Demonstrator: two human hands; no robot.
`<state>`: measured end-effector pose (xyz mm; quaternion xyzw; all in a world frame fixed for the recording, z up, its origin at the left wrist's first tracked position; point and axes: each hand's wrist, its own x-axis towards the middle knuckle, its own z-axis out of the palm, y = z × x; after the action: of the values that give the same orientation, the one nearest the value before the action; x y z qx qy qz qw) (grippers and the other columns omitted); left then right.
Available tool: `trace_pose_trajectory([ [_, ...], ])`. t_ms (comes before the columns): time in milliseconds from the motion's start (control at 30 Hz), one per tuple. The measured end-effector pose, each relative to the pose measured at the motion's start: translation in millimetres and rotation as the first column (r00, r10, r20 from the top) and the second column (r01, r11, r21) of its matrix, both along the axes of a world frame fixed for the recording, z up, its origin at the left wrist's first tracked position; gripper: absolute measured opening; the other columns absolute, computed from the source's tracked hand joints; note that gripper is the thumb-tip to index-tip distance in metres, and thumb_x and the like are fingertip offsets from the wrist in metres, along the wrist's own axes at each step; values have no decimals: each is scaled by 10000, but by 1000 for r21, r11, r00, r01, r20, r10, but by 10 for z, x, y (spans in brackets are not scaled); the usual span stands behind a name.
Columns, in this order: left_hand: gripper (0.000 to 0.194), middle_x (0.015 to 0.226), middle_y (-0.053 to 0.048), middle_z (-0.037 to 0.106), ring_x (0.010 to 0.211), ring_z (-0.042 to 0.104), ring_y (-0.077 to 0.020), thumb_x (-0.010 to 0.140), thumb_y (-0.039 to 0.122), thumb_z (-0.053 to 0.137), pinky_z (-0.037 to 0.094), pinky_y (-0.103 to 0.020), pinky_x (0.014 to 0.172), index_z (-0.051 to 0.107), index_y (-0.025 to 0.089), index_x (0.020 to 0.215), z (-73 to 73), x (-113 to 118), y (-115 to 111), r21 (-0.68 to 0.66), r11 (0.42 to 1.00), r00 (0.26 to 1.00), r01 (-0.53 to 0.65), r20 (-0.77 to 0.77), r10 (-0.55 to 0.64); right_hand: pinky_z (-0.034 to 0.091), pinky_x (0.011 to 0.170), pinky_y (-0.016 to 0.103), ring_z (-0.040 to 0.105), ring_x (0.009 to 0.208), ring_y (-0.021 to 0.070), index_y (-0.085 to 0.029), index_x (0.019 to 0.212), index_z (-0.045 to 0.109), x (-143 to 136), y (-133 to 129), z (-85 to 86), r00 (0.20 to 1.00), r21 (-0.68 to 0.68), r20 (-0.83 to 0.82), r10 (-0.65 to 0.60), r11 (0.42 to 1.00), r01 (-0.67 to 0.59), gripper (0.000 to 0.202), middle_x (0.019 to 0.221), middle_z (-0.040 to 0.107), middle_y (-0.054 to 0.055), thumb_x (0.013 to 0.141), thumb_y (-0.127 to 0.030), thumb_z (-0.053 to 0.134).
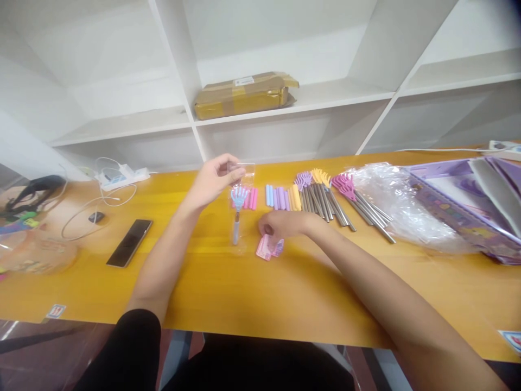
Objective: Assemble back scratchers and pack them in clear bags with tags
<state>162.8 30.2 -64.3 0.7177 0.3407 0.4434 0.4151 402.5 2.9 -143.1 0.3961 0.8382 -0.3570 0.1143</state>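
My left hand [220,176] pinches the top of a clear plastic bag [249,171]. Inside the bag lies a back scratcher [238,198] with a blue hand-shaped head, a metal rod and a pale blue handle. To its right, my right hand [280,224] is closed over some pink printed cards [264,248], its fingertips partly hidden. Beyond my hands are pink tubes [253,199], blue tubes [269,195], purple tubes [280,199] and yellow tubes [294,197]. Beside them lie metal rods with purple heads [303,180], yellow heads [321,177] and magenta heads [344,185].
Clear plastic bags [394,201] are heaped at right, against a purple box [459,209]. A phone [129,243], a white cable [81,220] and a power strip [126,178] lie at left. A taped carton [244,96] sits on the white shelf [334,100] behind.
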Motion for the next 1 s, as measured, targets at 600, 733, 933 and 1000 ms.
trace_pose_trajectory([
  [600,574,752,-40,737,701,762,-175,798,717,859,620,-287,709,697,169,743,-12,69,-66,-71,993,996,-94,-2,94,393,691,295,583,773,163,-171,903,668,165,-27,280,991,-12,-102,-88,996,87,145,961,722,67,880,-313,682],
  [733,576,749,-42,752,692,765,-176,815,728,838,614,-285,706,722,168,747,-22,86,-80,-68,991,993,-116,-3,116,370,643,280,532,683,131,-193,819,588,210,-249,571,959,142,-253,-130,975,169,315,820,656,16,965,-442,713],
  [933,597,706,-44,750,685,750,-178,845,751,795,610,-298,700,739,172,712,-14,129,-141,-68,990,991,-126,29,128,411,648,272,564,706,124,-221,845,559,221,-667,855,751,615,-632,193,714,334,266,815,648,-10,1048,-348,676],
  [1000,602,714,-54,764,690,752,-187,855,760,779,610,-307,699,764,171,733,-4,148,-182,-88,990,993,-111,26,113,426,662,271,602,757,129,-223,851,560,178,-695,836,711,746,-624,322,517,420,212,880,678,5,1035,-236,665],
])
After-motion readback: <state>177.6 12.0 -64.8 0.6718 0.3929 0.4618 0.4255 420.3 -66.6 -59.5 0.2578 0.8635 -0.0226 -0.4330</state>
